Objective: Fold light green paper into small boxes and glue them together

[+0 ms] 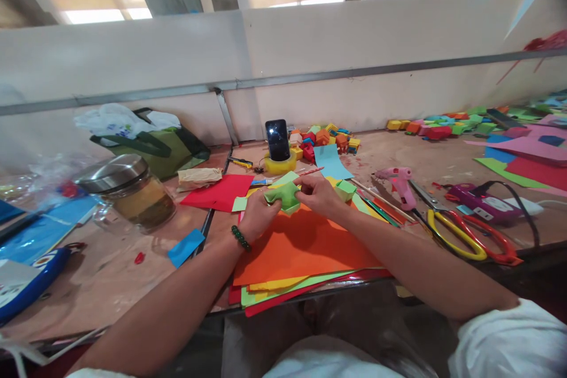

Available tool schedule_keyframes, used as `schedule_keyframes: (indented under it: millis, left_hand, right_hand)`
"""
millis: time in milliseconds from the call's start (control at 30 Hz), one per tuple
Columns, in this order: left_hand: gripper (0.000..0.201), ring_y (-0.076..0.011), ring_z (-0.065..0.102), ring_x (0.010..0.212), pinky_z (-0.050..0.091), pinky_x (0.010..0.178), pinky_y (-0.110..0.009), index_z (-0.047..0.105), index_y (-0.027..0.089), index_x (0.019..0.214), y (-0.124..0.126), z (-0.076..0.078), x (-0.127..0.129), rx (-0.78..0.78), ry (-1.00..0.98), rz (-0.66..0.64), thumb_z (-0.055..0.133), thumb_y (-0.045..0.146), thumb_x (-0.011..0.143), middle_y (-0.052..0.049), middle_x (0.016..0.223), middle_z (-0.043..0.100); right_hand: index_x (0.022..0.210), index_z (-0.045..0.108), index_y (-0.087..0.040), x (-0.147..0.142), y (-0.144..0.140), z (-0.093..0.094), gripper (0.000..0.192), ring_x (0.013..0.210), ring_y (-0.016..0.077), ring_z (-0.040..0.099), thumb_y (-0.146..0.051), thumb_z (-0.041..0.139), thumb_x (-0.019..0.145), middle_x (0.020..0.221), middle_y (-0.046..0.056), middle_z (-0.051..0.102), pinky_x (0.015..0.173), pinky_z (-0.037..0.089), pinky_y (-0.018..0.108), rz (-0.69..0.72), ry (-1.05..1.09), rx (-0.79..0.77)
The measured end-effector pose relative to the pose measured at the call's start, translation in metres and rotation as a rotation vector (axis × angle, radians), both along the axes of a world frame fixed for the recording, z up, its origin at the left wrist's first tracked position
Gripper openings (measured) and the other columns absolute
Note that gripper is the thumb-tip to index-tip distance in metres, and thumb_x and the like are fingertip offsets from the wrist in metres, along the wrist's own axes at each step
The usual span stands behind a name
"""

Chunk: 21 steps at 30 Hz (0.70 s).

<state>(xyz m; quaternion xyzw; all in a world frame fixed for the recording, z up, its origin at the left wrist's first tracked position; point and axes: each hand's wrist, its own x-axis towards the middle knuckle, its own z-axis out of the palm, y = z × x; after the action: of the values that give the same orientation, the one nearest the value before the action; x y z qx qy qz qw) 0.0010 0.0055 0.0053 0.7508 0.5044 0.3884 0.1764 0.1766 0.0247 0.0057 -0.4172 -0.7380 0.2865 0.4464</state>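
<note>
Between my two hands is a folded piece of light green paper (289,196), held just above a stack of coloured sheets. My left hand (258,211), with a dark green bead bracelet at the wrist, pinches its left side. The fingers of my right hand (322,194) are closed on its right edge. Beneath lies an orange sheet (305,248) on top of yellow, green and red ones. A small green folded paper piece (345,190) sits just right of my right hand.
Scissors (460,233), a pink glue gun (398,183) and a purple device (485,201) lie to the right. A phone (277,139) leans upright on a tape roll (281,164), near small paper boxes (322,138). A glass jug (142,198) and green bag (155,150) stand left.
</note>
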Motion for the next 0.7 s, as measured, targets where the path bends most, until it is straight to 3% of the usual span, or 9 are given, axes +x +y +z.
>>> schedule_keyframes:
  millis: [167, 367, 533, 700]
  left_hand:
    - [0.013, -0.0133, 0.048, 0.059, 0.035, 0.057, -0.024, 0.046, 0.018, 0.052, -0.002, -0.001, 0.004, 0.032, 0.002, -0.042, 0.046, 0.013, 0.064, 0.002, 0.055, 0.050]
    - [0.014, -0.0131, 0.047, 0.058, 0.034, 0.056, -0.025, 0.044, 0.019, 0.053, -0.002, 0.001, 0.004, 0.037, -0.004, -0.013, 0.048, 0.015, 0.066, 0.002, 0.057, 0.050]
    - [0.010, -0.0134, 0.047, 0.060, 0.035, 0.057, -0.025, 0.049, 0.018, 0.056, 0.001, 0.000, 0.001, 0.013, -0.033, -0.008, 0.048, 0.016, 0.066, 0.001, 0.059, 0.053]
    - [0.010, -0.0136, 0.049, 0.062, 0.038, 0.059, -0.024, 0.058, 0.017, 0.061, 0.006, -0.008, -0.003, -0.055, -0.150, -0.016, 0.051, 0.020, 0.067, 0.001, 0.061, 0.056]
  right_hand:
    - [0.054, 0.050, -0.018, -0.002, 0.006, -0.008, 0.002, 0.055, 0.0092, 0.039, -0.018, 0.052, 0.055, 0.054, -0.006, 0.044, 0.050, 0.026, 0.022, 0.063, 0.024, -0.079]
    - [0.064, 0.061, -0.016, -0.003, 0.007, -0.003, 0.015, 0.054, 0.0091, 0.042, -0.024, 0.050, 0.060, 0.057, -0.004, 0.051, 0.049, 0.032, 0.022, 0.119, 0.169, -0.197]
    - [0.072, 0.066, -0.016, -0.001, 0.003, 0.005, 0.019, 0.048, 0.0089, 0.045, -0.028, 0.058, 0.059, 0.054, -0.004, 0.053, 0.048, 0.037, 0.023, 0.123, 0.358, -0.334]
    - [0.076, 0.070, -0.015, 0.005, 0.005, 0.006, 0.023, 0.056, 0.0099, 0.051, -0.032, 0.066, 0.061, 0.061, -0.001, 0.060, 0.055, 0.042, 0.024, 0.229, 0.340, -0.307]
